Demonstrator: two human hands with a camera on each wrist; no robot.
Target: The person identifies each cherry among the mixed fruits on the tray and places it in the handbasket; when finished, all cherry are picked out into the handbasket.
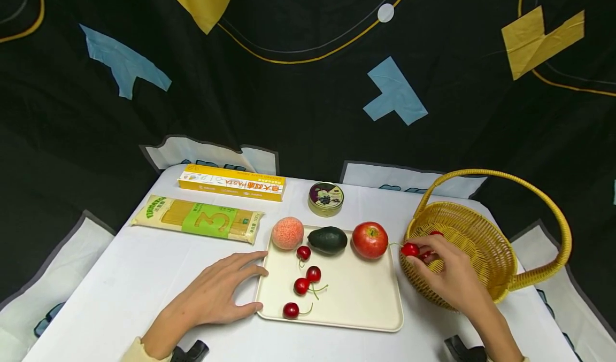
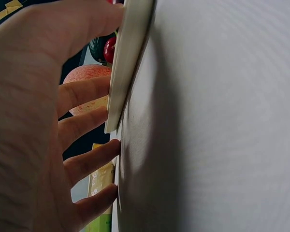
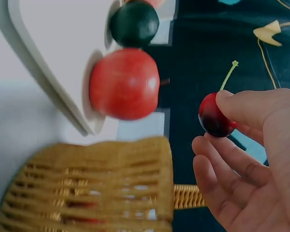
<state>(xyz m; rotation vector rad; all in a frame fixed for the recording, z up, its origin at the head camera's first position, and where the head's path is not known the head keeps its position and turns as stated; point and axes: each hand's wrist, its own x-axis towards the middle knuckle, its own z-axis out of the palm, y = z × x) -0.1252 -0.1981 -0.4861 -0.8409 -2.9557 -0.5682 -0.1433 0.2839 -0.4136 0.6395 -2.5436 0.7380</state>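
Presently | right hand (image 1: pixel 449 268): fingers pinching cherry (image 1: pixel 410 249), near nine-o'clock rim of basket (image 1: pixel 500 249) | left hand (image 1: pixel 214 290): fingers apart, touching nine-o'clock edge of tray (image 1: pixel 356 303) | risk: a loose pinch could drop it outside.

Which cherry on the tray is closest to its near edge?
The lone cherry by the tray's near left corner, beside the thumb of the left hand; the other three cherries lie farther back.
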